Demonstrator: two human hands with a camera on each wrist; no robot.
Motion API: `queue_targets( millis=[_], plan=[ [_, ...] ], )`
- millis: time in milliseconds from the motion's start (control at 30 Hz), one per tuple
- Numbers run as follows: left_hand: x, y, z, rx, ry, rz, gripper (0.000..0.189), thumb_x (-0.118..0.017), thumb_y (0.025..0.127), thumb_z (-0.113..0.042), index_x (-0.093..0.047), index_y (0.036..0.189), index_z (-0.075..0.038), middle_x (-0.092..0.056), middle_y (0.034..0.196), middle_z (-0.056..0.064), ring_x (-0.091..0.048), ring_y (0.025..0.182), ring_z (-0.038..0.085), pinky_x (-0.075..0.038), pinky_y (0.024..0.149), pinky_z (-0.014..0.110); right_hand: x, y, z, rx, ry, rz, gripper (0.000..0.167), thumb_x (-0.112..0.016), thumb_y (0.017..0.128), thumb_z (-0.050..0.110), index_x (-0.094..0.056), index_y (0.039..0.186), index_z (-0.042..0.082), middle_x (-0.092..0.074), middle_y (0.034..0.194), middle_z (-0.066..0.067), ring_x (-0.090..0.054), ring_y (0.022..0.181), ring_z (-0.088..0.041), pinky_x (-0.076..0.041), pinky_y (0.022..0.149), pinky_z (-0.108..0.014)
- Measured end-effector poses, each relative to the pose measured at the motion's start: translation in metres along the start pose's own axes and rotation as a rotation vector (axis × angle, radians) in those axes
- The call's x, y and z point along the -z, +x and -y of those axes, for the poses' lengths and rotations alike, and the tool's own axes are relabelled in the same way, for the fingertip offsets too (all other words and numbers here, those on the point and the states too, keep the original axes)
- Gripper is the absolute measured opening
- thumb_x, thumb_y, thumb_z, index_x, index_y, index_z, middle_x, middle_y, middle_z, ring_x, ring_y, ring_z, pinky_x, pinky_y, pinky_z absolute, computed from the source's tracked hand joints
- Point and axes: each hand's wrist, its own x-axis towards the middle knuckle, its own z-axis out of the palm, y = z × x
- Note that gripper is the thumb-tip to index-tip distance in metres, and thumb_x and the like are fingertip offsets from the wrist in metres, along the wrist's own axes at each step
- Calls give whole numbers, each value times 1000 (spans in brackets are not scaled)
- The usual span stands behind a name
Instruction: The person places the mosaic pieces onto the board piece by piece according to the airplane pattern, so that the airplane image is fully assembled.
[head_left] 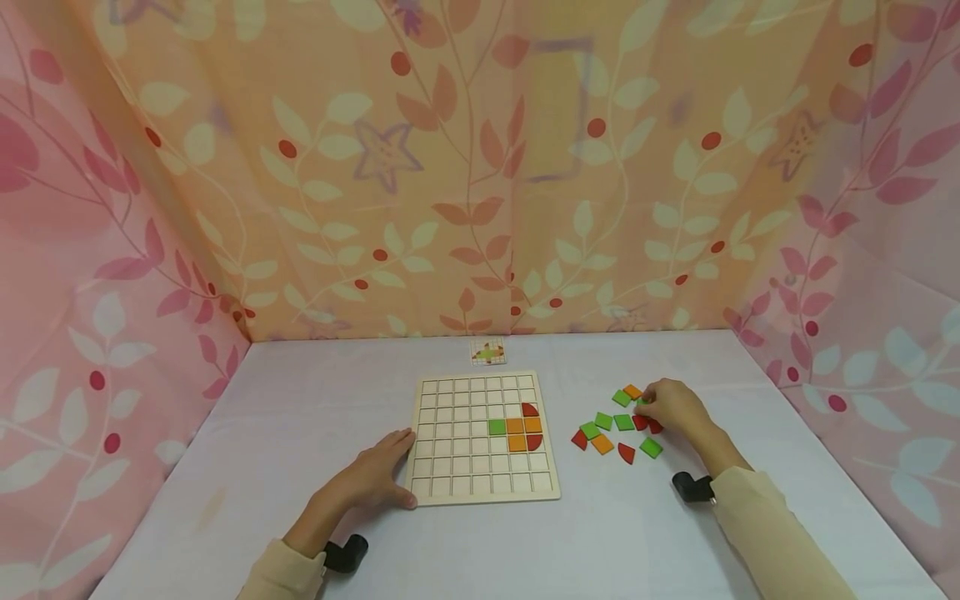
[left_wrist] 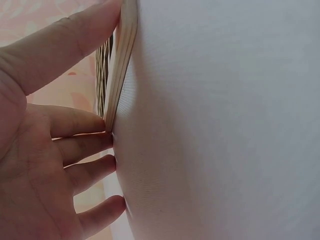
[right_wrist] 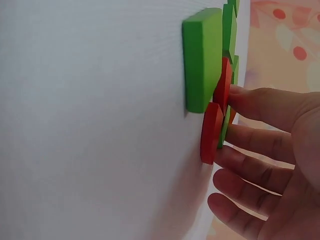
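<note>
A pale wooden grid board (head_left: 453, 465) lies on the table, with green, orange and red pieces in some squares toward its right side. My left hand (head_left: 373, 473) rests against the board's left edge, thumb by the near corner and fingers spread. To the right, loose green, orange and red tiles are scattered. My right hand (head_left: 678, 410) reaches down among them, its fingertips at the tiles. In the right wrist view, the thumb touches a red piece (right_wrist: 223, 82) and the fingers are extended beside a green tile (right_wrist: 223, 132); no lifted tile shows.
A small patterned card (head_left: 488, 352) lies beyond the board. White cloth (head_left: 247, 433) covers the table. A thick green tile (right_wrist: 202, 62) stands out near the right wrist camera. Floral curtains (head_left: 465, 167) enclose the back and sides.
</note>
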Motion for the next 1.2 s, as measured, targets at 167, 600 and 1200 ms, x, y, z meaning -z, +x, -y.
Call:
queue_targets(
  millis=[167,600,1200],
  plan=[
    [0,0,0,6,2,-2,102,-91,63,-26,-38,147,0,-34,157,18,-28,146,39,-26,115,62,0,-1,-1,-3,-5,0,37,-72,85,24,-69,106,-6,-68,96,-19,-57,83,-26,-54,85,-47],
    [0,1,0,1,-2,3,102,-90,63,-25,-39,147,1,-34,156,18,-27,146,40,-26,114,62,1,-3,-2,-25,34,25,35,-73,85,19,-68,109,-6,-66,100,-21,-57,83,-26,-57,80,-40],
    [-2,1,3,-14,1,-6,103,-90,63,-27,-38,147,1,-33,157,18,-27,146,40,-26,114,62,-1,-11,5,50,101,-16,42,-73,86,25,-66,113,-7,-66,103,-21,-57,87,-27,-57,83,-42]
  ],
)
